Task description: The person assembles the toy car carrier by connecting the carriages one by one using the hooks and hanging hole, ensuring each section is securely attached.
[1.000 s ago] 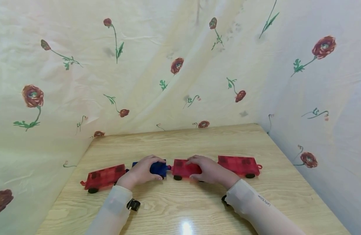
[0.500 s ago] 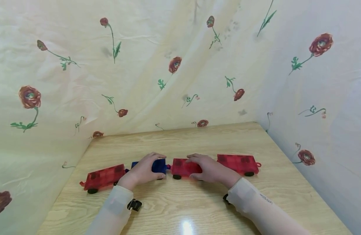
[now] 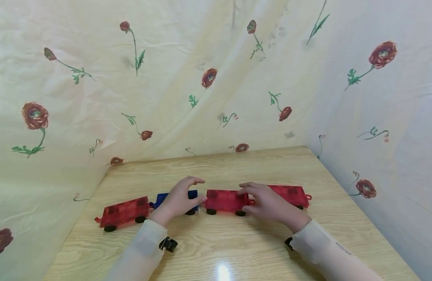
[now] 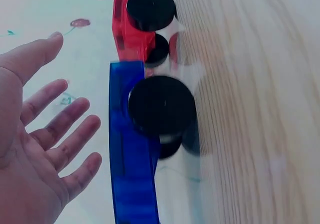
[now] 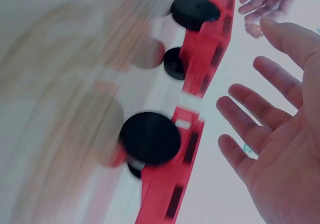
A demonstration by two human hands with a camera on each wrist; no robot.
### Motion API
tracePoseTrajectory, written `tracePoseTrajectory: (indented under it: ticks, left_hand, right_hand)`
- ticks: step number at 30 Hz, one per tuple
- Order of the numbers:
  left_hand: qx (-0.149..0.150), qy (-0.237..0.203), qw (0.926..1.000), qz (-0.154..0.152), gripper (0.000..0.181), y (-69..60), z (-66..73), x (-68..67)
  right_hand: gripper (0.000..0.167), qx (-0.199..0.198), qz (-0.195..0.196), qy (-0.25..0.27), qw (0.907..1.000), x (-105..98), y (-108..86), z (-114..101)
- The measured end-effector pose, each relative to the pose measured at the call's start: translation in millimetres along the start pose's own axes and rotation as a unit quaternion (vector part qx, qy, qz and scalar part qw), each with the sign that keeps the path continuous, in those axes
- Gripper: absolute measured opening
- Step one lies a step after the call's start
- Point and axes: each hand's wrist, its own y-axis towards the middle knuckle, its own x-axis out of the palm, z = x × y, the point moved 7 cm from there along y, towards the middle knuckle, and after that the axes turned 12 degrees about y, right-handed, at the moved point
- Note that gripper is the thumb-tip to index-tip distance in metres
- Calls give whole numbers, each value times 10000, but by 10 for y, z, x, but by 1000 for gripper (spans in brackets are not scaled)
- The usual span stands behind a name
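Observation:
Low wheeled toy train cars with flat tops stand in a row on the table. My left hand (image 3: 182,199), fingers spread, hovers over the blue train car (image 3: 162,198); in the left wrist view its fingers are apart from that car. To the right is a translucent red train car (image 3: 225,201), its hook showing at its right end. My right hand (image 3: 268,202) hovers with loosely bent fingers between this car and the rightmost red train car (image 3: 289,194), partly covering the latter. Nothing is in its palm in the right wrist view. Another red train car (image 3: 124,212) stands at the left end.
The wooden table (image 3: 216,238) ends at a flowered cloth (image 3: 173,78) hanging behind and at both sides. Small black devices (image 3: 169,244) sit on the wrists, over pale sleeves (image 3: 140,244).
Both hands have let go: the left from the blue train car, the right from the middle red one. The right hand has shifted right and the left slightly up. The cars stay in place.

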Motion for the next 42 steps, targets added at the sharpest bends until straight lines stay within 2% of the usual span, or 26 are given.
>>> tracePoseTrajectory:
  ticks: [9, 13, 18, 26, 30, 35, 42]
  left_hand:
    - [267, 49, 9990, -361, 60, 106, 209, 175]
    - [435, 65, 9973, -587, 65, 164, 310, 278]
    - [541, 186, 9952, -794, 69, 216, 420, 399]
    - [738, 493, 9925, -843, 73, 265, 562, 534]
    - [793, 606, 9913, -863, 73, 285, 616, 594]
    - [816, 777, 9894, -919, 74, 290, 675, 633]
    - [786, 1194, 9850, -965, 74, 292, 699, 670]
  right_hand:
    - [55, 343, 461, -328, 9978, -197, -236, 269]
    - [62, 616, 519, -498, 9955, -282, -293, 411]
    - [64, 871, 495, -419, 9941, -336, -342, 564]
    - [59, 1115, 600, -112, 9919, -389, -390, 702]
    - [55, 1114, 666, -35, 9915, -407, -394, 734]
    - [50, 1137, 850, -106, 9898, -444, -418, 775]
    - [58, 1290, 747, -196, 9886, -442, -462, 852]
